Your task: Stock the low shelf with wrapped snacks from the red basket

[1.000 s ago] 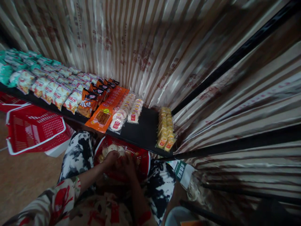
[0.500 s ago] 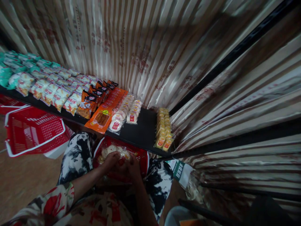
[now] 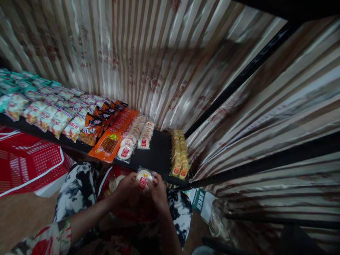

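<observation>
My left hand and my right hand together hold a clear packet of round white cakes with a red label, lifted just above a red basket on my lap. More white cakes show inside the basket. The packet is close to the front edge of a black shelf. On that shelf lie two rows of the same white cake packets and a row of yellow snack packets, with a bare strip between them.
Orange flat packets, dark orange bags and rows of white-and-red and green bags fill the shelf to the left. A striped curtain backs it. A second red basket stands on the floor at left.
Both hands have come up out of the basket with a white cake packet between them, toward the shelf edge. The view has tilted down and shifted slightly.
</observation>
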Available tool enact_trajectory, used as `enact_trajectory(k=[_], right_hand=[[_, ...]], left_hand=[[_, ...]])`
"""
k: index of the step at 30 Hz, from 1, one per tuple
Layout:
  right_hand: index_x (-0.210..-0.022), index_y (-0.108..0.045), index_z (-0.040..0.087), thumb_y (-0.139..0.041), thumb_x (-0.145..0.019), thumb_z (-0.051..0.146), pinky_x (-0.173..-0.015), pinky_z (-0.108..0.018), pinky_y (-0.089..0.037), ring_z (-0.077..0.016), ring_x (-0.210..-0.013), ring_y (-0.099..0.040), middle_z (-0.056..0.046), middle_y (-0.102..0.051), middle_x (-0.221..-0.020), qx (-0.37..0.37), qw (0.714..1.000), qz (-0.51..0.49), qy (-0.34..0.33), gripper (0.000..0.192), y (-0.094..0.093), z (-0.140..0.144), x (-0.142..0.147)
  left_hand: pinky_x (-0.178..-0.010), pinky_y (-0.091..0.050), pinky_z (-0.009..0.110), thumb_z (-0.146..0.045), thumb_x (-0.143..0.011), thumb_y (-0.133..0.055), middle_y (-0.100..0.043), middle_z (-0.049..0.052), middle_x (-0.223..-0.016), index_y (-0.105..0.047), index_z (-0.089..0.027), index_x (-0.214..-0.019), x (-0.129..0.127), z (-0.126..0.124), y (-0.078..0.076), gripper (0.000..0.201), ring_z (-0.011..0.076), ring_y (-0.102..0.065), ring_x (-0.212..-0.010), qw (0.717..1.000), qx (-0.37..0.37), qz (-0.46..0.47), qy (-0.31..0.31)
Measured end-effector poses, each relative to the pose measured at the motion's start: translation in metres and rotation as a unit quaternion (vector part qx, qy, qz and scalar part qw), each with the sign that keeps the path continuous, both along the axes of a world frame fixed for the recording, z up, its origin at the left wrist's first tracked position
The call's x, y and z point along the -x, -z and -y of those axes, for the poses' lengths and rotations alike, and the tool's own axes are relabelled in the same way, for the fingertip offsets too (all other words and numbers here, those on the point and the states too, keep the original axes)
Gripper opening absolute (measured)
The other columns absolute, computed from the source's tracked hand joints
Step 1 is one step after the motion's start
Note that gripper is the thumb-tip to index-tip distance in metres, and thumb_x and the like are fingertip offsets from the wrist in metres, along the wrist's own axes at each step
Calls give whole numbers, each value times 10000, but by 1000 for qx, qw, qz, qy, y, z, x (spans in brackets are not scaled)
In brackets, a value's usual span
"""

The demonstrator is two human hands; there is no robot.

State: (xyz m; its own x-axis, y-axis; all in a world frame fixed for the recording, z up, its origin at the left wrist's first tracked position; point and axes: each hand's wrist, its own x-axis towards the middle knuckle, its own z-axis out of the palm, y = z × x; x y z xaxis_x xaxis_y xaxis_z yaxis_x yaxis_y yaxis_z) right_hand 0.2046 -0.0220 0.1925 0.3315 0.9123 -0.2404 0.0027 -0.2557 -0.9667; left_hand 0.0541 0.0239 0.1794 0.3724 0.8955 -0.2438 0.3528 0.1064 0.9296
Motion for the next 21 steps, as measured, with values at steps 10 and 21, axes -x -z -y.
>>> enact_trajectory(k=[10, 21], right_hand=[[-995, -541, 189, -568, -702, 338, -686, -285, -525, -181, -770, -656, -31, -695, -874, -48, 998, 27, 9, 330, -13, -25, -12], [-1040, -575, 192, -525, -701, 327, -674, -280, -501, -179, -726, -652, -22, -702, -826, 10, 983, 179, 36, 368, -5, -41, -31]], left_hand=[[-613, -431, 223, -258, -747, -470, -636, 3, -747, -575, -171, -895, -25, -31, -14, 201, 141, -584, -674, 998, -43, 32, -33], [-720, -421, 231, -167, -781, -459, -596, 34, -860, -599, -166, -932, -49, -52, -22, 206, 133, -553, -755, 989, -111, -90, -25]])
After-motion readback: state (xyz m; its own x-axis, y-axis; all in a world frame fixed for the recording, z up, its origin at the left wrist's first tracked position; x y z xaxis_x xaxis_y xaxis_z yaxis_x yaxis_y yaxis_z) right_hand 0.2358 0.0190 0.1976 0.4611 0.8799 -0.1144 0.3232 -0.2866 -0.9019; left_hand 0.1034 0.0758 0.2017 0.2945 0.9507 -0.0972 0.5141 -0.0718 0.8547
